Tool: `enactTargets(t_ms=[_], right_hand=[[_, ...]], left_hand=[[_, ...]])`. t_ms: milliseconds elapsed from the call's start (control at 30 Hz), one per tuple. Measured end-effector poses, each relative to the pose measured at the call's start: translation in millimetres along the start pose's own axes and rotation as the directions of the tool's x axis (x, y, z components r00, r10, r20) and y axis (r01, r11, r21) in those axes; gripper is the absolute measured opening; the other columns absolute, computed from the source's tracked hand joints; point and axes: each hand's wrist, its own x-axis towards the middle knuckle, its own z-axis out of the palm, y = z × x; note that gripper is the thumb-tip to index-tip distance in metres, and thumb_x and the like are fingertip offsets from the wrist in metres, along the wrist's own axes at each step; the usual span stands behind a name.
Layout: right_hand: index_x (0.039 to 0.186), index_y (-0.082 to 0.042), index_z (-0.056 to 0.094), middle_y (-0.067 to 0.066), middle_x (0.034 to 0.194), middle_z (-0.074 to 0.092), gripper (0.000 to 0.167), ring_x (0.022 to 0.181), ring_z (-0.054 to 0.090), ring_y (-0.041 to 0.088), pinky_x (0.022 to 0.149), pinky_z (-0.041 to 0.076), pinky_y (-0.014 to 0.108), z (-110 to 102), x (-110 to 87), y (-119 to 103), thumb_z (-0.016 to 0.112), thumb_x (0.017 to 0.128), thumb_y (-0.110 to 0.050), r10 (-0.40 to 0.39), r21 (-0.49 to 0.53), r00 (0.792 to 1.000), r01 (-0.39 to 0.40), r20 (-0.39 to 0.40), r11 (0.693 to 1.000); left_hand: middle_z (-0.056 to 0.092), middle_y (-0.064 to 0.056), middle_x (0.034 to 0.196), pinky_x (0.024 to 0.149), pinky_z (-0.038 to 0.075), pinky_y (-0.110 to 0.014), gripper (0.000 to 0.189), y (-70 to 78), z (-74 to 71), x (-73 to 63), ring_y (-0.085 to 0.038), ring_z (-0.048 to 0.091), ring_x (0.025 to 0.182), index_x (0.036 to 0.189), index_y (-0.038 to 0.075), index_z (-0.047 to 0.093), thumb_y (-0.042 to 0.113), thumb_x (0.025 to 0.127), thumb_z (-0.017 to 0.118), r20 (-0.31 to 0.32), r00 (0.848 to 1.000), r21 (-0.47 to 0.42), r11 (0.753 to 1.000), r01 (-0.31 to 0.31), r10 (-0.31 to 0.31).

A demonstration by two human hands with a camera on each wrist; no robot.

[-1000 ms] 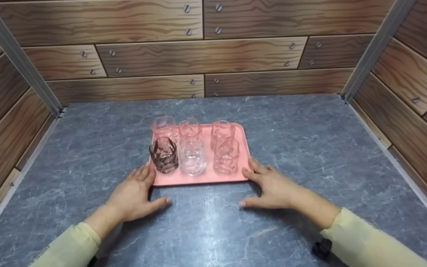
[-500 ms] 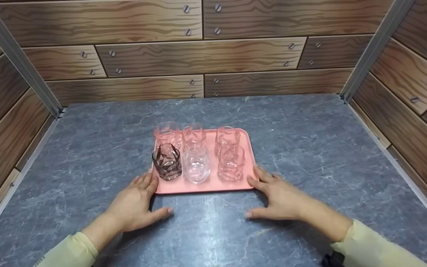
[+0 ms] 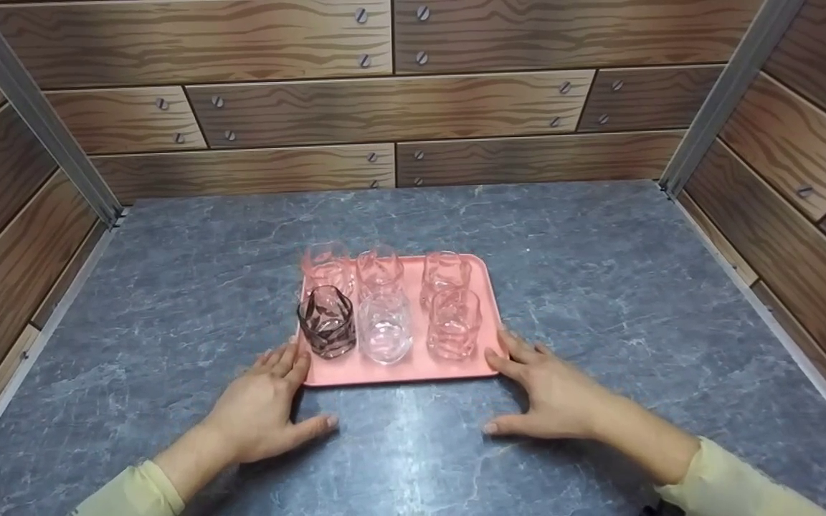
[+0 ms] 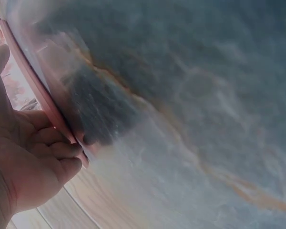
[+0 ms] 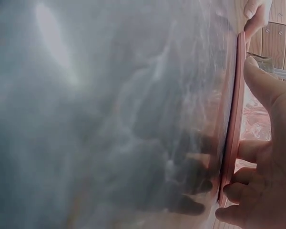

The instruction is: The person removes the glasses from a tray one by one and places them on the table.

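A pink tray [image 3: 413, 371] lies on the grey marbled table, carrying several drinking glasses in two rows. At the front left stands a dark smoky glass [image 3: 327, 326]; beside it is a clear glass [image 3: 386, 337], and a pinkish clear glass [image 3: 454, 330] is at the front right. More clear glasses [image 3: 447, 272] stand behind. My left hand [image 3: 259, 408] touches the tray's left edge near its front corner, fingers extended and thumb spread away. My right hand [image 3: 556, 394] mirrors it on the right edge. In both wrist views fingertips rest against the tray's rim [image 4: 35, 86].
The marbled table [image 3: 599, 265] surrounds the tray. Walls with a wood-plank print [image 3: 384, 107] close off the back and both sides, and metal posts [image 3: 725, 89] rise at the back corners.
The tray with its glasses has slid towards me and slightly to the right. Both hands have moved along with it, keeping contact at its sides.
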Motion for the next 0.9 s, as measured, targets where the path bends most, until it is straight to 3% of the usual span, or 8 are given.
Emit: enactTargets(t_ms=[200, 367, 667, 800, 900], right_hand=[[0.160, -0.009, 0.049, 0.023, 0.171, 0.027, 0.111, 0.145, 0.038, 0.060, 0.117, 0.033, 0.072, -0.4, -8.3, 0.8, 0.070, 0.080, -0.084, 0.008, 0.004, 1.000, -0.008, 0.000, 1.000], [0.157, -0.007, 0.052, 0.023, 0.171, 0.028, 0.103, 0.146, 0.038, 0.056, 0.119, 0.031, 0.070, -2.3, -10.1, 1.1, 0.070, 0.086, -0.078, -0.024, 0.039, 1.000, 0.024, -0.006, 0.999], [0.153, -0.010, 0.058, 0.022, 0.169, 0.032, 0.087, 0.149, 0.038, 0.051, 0.119, 0.032, 0.069, -12.2, -4.6, 8.7, 0.070, 0.092, -0.070, -0.045, 0.085, 0.999, 0.044, 0.001, 0.995], [0.150, -0.007, 0.061, 0.025, 0.162, 0.044, 0.078, 0.147, 0.043, 0.048, 0.118, 0.035, 0.065, -19.5, 3.2, 12.8, 0.076, 0.093, -0.058, -0.060, 0.123, 0.994, 0.071, -0.089, 0.990], [0.146, -0.002, 0.063, 0.025, 0.153, 0.054, 0.070, 0.139, 0.054, 0.046, 0.115, 0.041, 0.060, -27.6, 11.6, 14.3, 0.082, 0.093, -0.044, -0.095, 0.129, 0.968, 0.127, -0.234, 0.983]], left_hand=[[0.040, -0.037, 0.157, 0.121, 0.035, -0.061, 0.110, 4.8, -1.3, -2.8, -0.051, 0.044, 0.145, 0.152, -0.012, 0.047, 0.081, 0.094, 0.054, 0.004, 1.000, 0.024, 0.999, -0.027, 0.027], [0.046, -0.035, 0.155, 0.121, 0.036, -0.060, 0.103, 4.0, -3.5, -3.9, -0.049, 0.048, 0.143, 0.149, -0.010, 0.053, 0.079, 0.097, 0.050, -0.011, 0.999, 0.078, 0.996, -0.046, 0.047], [0.049, -0.033, 0.154, 0.120, 0.037, -0.060, 0.090, -14.4, -5.3, 5.7, -0.048, 0.050, 0.142, 0.147, -0.008, 0.057, 0.070, 0.102, 0.052, -0.055, 0.991, 0.111, 0.987, -0.117, 0.124], [0.050, -0.035, 0.152, 0.119, 0.039, -0.059, 0.084, -21.5, -4.4, 8.6, -0.050, 0.050, 0.141, 0.145, -0.008, 0.059, 0.065, 0.104, 0.055, -0.052, 0.987, 0.085, 0.986, -0.145, 0.149], [0.050, -0.036, 0.151, 0.119, 0.040, -0.059, 0.078, -22.7, -3.7, 11.3, -0.051, 0.051, 0.140, 0.144, -0.009, 0.059, 0.059, 0.105, 0.056, -0.048, 0.985, 0.078, 0.984, -0.162, 0.166]])
